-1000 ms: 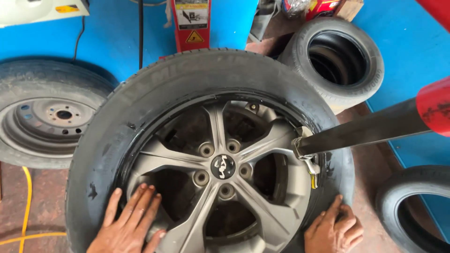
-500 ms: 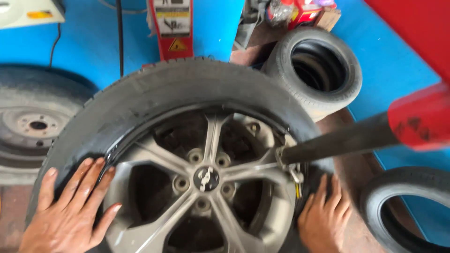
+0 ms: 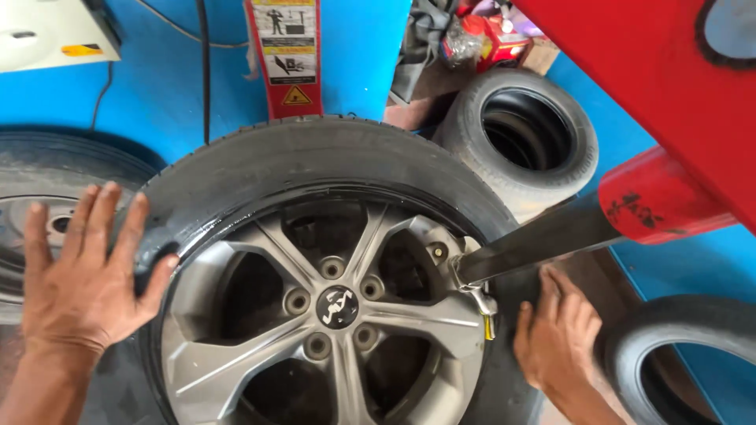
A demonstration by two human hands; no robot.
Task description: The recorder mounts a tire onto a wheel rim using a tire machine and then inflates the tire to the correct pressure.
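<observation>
A black tyre (image 3: 315, 161) sits around a grey five-spoke alloy wheel (image 3: 331, 315) lying flat on a tyre machine. My left hand (image 3: 83, 271) is spread flat on the tyre's left sidewall, fingers apart. My right hand (image 3: 555, 334) presses flat on the right sidewall, just below a dark metal arm (image 3: 535, 240) whose tip meets the rim edge. That arm comes from a red machine part (image 3: 654, 201). Neither hand holds anything.
A second wheel with a steel rim (image 3: 31, 212) lies at the left. A bare tyre (image 3: 524, 130) stands behind on the right, another tyre (image 3: 685, 354) at the lower right. A red post (image 3: 287, 55) stands against the blue wall.
My left hand has slid from the tyre's lower edge up and left along the sidewall. The view has moved closer and the right hand has shifted slightly up beside the arm.
</observation>
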